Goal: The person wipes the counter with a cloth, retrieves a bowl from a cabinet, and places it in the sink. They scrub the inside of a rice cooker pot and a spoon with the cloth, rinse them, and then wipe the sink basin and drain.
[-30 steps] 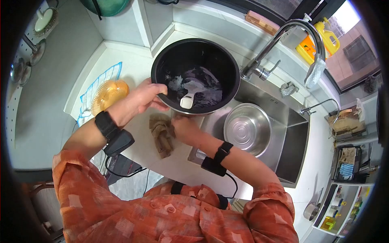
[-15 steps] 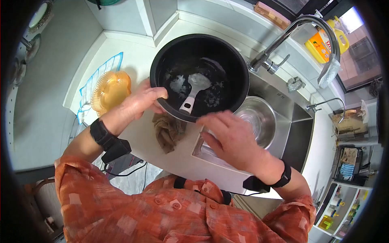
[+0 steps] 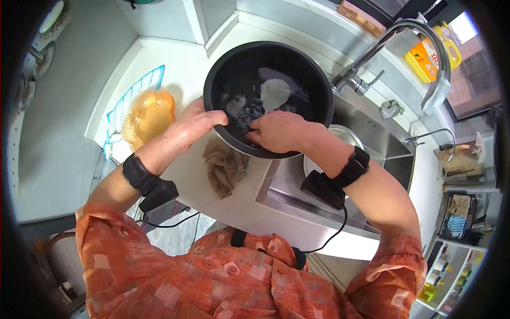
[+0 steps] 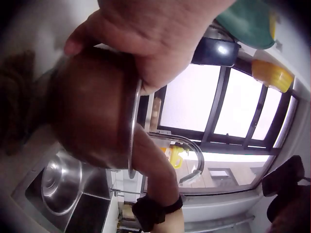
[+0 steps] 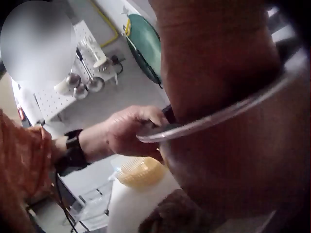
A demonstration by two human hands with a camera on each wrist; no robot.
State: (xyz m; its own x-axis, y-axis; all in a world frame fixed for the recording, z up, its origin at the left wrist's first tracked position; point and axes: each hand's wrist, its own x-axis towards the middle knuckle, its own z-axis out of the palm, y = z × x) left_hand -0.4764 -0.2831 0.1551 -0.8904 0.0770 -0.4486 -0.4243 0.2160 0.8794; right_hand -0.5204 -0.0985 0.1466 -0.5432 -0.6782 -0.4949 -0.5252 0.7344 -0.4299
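Note:
A black-lined rice cooker pot (image 3: 226, 69) is held tilted over the counter beside the sink. My left hand (image 3: 199, 125) grips its left rim, thumb over the edge and fingers underneath. My right hand (image 3: 281, 130) reaches inside with curled fingers around the handle of a rice paddle, whose pale head (image 3: 275, 94) lies against the pot's inside. Whitish residue (image 3: 239, 106) clings to the bottom near it. In the left wrist view the pot's brownish outside (image 4: 97, 107) shows below the left hand. A crumpled brown cloth (image 3: 226, 167) lies under the pot's near edge.
An amber ribbed bowl (image 3: 151, 119) stands left on a blue-and-white cloth (image 3: 151, 82). The steel sink (image 3: 297, 183) to the right holds a metal bowl (image 3: 348, 133), partly hidden by the right arm. A tall faucet (image 3: 348, 80) rises behind, near a yellow jug (image 3: 425, 58).
My right hand rose from beside the brown cloth, passed over the sink and entered the pot onto the paddle's handle. The paddle has swung slightly; the left hand keeps its grip.

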